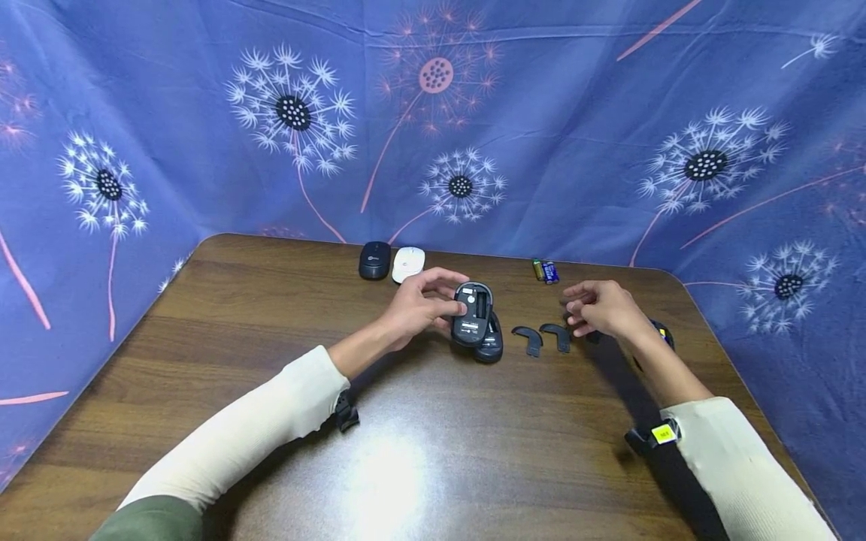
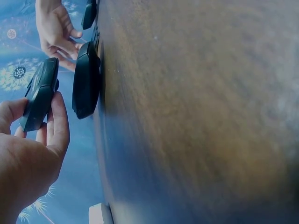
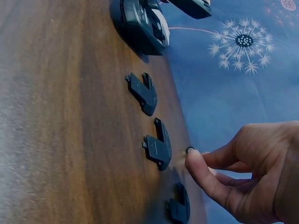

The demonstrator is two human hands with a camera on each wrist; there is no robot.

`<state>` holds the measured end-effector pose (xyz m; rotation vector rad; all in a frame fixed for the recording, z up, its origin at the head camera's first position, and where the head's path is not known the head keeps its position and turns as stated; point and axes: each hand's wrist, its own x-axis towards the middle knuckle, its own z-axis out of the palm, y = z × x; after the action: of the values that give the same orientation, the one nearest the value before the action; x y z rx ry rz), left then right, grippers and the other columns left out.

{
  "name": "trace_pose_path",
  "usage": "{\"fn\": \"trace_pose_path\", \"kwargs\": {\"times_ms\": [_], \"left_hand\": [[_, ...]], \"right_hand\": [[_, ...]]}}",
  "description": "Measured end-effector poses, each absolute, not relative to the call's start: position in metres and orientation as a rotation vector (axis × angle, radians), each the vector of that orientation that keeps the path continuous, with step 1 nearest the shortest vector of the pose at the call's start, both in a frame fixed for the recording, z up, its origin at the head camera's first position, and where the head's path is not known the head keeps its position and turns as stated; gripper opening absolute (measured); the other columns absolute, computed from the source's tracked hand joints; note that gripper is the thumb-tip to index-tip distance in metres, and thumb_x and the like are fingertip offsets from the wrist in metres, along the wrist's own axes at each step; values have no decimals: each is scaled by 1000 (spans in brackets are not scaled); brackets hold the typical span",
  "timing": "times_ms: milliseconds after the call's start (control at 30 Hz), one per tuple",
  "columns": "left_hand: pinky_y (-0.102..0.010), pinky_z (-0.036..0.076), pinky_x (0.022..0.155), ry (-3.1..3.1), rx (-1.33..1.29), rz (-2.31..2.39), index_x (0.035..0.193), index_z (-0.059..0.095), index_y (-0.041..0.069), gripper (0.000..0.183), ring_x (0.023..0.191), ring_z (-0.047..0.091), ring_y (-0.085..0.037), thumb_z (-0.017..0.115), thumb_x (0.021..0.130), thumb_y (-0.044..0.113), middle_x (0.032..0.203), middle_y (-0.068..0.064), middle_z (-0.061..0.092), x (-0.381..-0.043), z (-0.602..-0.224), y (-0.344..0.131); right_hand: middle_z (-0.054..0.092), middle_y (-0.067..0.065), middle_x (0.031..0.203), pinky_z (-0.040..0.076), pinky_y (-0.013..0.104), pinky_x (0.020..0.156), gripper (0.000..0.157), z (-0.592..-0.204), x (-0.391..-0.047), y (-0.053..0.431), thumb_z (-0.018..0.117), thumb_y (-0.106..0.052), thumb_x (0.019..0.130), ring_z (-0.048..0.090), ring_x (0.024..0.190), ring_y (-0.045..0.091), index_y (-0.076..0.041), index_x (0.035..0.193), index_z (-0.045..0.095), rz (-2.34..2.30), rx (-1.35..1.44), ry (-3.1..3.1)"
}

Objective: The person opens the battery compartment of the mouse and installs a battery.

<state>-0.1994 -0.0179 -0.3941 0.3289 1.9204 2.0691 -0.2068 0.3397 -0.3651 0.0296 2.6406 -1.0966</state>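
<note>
My left hand (image 1: 422, 304) holds a black computer mouse (image 1: 467, 330) with its underside and uncovered battery slot facing me. Just under it, a second black mouse (image 1: 491, 347) lies bottom up on the table, partly hidden. Thumb and fingers of my right hand (image 3: 243, 170) pinch a small dark-ended thing (image 3: 189, 149); most of it is hidden, so its kind is unclear. Black battery covers lie near that hand: one cover (image 3: 142, 93), another cover (image 3: 159, 147), and a third cover (image 3: 180, 207) closest to the wrist camera's lower edge.
At the back left stand a black mouse (image 1: 375, 260) and a white mouse (image 1: 408, 264). A few batteries (image 1: 546, 271), green and blue, lie at the back right. Another dark mouse (image 1: 666, 332) is partly behind my right forearm. Patterned blue cloth (image 1: 541, 113) borders the wooden table (image 1: 284, 300).
</note>
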Motion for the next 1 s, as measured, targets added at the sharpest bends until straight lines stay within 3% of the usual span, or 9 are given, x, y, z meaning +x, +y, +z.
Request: {"fn": "trace_pose_path", "kwargs": {"times_ms": [233,500,1000], "left_hand": [[-36,73,71,1907,308,2086,143,73,7,54,93,72,-15,84,92,-8,115,-10,69,-201,-393,-16],[-37,73,71,1893,299,2099,144,72,6,54,93,71,-16,82,92,-9,114,-10,67,-203,-394,-14],[-36,73,72,1888,292,2079,143,73,7,53,94,72,-17,82,93,-8,115,-11,66,-201,-396,-14]], "right_hand": [[76,30,115,74,38,72,46,-365,-214,343,63,1,111,78,84,15,16,154,54,-1060,3,2697],[75,36,128,74,38,75,45,-369,-224,340,62,3,109,81,90,19,14,153,58,-1067,13,2715],[77,34,131,72,30,72,44,-380,-237,345,66,-6,111,82,92,17,11,151,61,-1075,62,2735]]}}
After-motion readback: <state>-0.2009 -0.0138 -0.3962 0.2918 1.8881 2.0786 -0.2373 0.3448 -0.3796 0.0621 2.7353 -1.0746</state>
